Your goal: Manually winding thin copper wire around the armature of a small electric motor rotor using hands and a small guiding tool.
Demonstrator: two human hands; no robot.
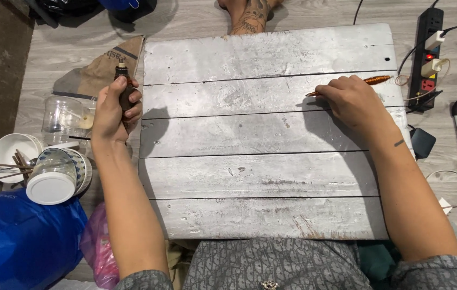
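Bottle [125,88], small and dark, stands upright in my left hand [111,110], fingers wrapped tight around it; my right hand [349,99] pinches a copper-wrapped stick [371,81] against the board [260,177].

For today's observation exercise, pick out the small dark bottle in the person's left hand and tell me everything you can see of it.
The small dark bottle looks brown-black and slim, with a pale cap or nozzle at its top. It stands roughly upright, held off the left edge of the whitewashed plank board. The left hand wraps its lower body, fingers curled across the front, so only neck, top and a strip of its side show. Its material and contents cannot be made out.
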